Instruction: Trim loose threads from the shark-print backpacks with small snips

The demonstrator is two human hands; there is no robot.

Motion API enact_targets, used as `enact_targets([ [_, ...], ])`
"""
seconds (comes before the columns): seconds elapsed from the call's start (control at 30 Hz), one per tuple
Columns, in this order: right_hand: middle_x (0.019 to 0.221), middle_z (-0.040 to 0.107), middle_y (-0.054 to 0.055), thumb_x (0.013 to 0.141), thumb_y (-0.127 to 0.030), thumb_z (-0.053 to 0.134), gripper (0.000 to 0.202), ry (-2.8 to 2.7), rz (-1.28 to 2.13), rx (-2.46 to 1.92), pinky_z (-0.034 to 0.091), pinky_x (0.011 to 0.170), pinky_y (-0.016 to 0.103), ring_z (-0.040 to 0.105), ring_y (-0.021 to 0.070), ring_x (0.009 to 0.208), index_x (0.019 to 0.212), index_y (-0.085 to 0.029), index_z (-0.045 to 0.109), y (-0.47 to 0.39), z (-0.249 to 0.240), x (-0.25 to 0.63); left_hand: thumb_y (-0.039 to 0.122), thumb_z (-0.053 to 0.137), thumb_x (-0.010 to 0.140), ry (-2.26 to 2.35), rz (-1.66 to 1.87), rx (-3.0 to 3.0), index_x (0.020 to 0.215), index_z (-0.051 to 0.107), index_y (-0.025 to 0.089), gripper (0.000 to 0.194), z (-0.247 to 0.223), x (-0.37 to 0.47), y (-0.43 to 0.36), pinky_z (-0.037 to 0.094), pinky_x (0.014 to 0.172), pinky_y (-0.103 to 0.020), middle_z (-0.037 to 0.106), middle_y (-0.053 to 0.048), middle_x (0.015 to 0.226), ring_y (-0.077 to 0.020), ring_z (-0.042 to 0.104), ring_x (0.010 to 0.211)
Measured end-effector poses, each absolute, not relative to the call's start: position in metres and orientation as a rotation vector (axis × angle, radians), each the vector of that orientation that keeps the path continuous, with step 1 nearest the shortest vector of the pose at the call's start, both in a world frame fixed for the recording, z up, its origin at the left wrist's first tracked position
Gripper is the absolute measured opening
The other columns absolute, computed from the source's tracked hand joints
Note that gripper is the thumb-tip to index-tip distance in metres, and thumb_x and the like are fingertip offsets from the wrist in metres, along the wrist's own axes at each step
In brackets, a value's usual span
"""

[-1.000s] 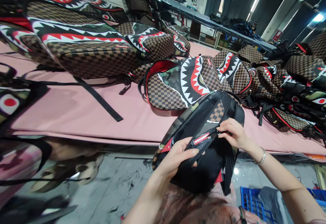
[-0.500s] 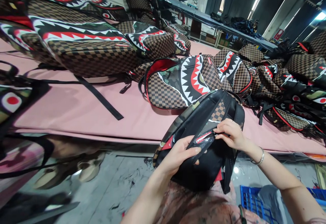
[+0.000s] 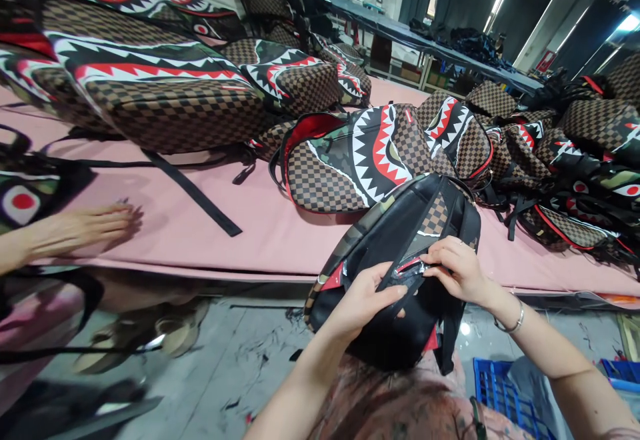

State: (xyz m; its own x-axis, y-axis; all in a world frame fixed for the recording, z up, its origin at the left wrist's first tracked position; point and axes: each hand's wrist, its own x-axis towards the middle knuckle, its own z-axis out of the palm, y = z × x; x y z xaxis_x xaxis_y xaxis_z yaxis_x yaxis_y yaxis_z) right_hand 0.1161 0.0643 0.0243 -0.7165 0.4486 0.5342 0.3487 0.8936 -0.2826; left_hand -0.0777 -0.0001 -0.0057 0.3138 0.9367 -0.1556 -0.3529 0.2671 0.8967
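A black backpack (image 3: 380,320) leans upright against the table's front edge, its back panel and straps toward me. My left hand (image 3: 367,297) is closed round one of its shoulder straps (image 3: 411,285), thumb on top. A small red label with a shiny, clear-looking cover (image 3: 409,267) lies on that strap. Just right of the label, my right hand (image 3: 457,267) pinches with thumb and fingers; the small piece between the fingertips is hidden. Behind, a checkered backpack with a shark-mouth print (image 3: 345,160) lies on the pink table, its top open on a red lining.
More checkered backpacks (image 3: 175,107) crowd the pink table (image 3: 200,253) at left and right. Another person's hand (image 3: 95,227) rests over the table at the left. A loose black strap (image 3: 195,193) lies across it. Below right stands a blue crate (image 3: 505,393).
The other person's hand has come in from the left over the table. My hands have shifted slightly to the right, and the red label looks more tilted and narrower.
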Motion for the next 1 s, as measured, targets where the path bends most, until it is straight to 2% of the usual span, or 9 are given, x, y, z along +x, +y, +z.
enact_targets([
  [0.13,0.082,0.062,0.007,0.083,-0.022,0.056,0.010,-2.364,0.152,-0.710,0.047,0.067,0.031,0.057,0.0164,0.075,0.091,-0.018,0.060,0.051,0.018,0.123,0.028,0.069,0.066,0.848,1.021,0.871,0.097,0.061,0.012,0.036,-0.006,-0.069,0.001,0.051,0.053,-0.024,0.058,-0.003,0.080,-0.0121,0.051,0.067],
  [0.23,0.079,0.062,0.005,0.082,-0.020,0.056,0.008,-2.195,0.142,-0.868,0.048,0.067,0.032,0.058,0.0168,0.074,0.089,-0.019,0.060,0.038,0.007,0.130,0.028,0.070,0.064,0.869,1.025,0.845,0.095,0.062,0.011,0.037,-0.003,-0.060,0.002,0.051,0.055,-0.024,0.059,-0.002,0.077,-0.0112,0.052,0.064],
  [0.4,0.084,0.062,0.007,0.081,-0.019,0.057,0.014,-1.911,0.174,-1.150,0.050,0.066,0.031,0.060,0.0181,0.079,0.094,-0.020,0.058,0.004,-0.005,0.140,0.028,0.071,0.062,0.891,1.043,0.781,0.094,0.062,0.012,0.037,0.003,-0.043,0.001,0.051,0.057,-0.025,0.061,-0.001,0.076,-0.0122,0.055,0.063],
  [0.57,0.084,0.062,0.006,0.080,-0.018,0.059,0.017,-1.874,0.095,-1.212,0.052,0.065,0.030,0.060,0.0174,0.078,0.096,-0.020,0.057,-0.022,-0.005,0.138,0.026,0.069,0.064,0.876,1.066,0.828,0.092,0.062,0.013,0.032,0.003,-0.027,0.001,0.050,0.063,-0.026,0.063,-0.003,0.079,-0.0129,0.056,0.065],
  [0.8,0.082,0.063,0.006,0.078,-0.017,0.061,0.020,-1.871,-0.025,-1.225,0.053,0.067,0.029,0.062,0.0173,0.079,0.097,-0.020,0.056,-0.036,-0.007,0.134,0.018,0.062,0.069,0.886,1.139,1.070,0.094,0.062,0.014,0.026,0.000,-0.021,-0.003,0.045,0.083,-0.027,0.066,-0.003,0.089,-0.0167,0.058,0.086],
  [1.0,0.083,0.063,0.006,0.081,-0.019,0.058,0.017,-1.836,-0.028,-1.265,0.053,0.068,0.028,0.062,0.0168,0.080,0.098,-0.020,0.055,-0.040,-0.008,0.132,0.022,0.063,0.069,0.899,1.116,1.089,0.101,0.061,0.014,0.033,0.000,-0.017,-0.006,0.042,0.089,-0.030,0.066,-0.005,0.099,-0.0205,0.059,0.095],
])
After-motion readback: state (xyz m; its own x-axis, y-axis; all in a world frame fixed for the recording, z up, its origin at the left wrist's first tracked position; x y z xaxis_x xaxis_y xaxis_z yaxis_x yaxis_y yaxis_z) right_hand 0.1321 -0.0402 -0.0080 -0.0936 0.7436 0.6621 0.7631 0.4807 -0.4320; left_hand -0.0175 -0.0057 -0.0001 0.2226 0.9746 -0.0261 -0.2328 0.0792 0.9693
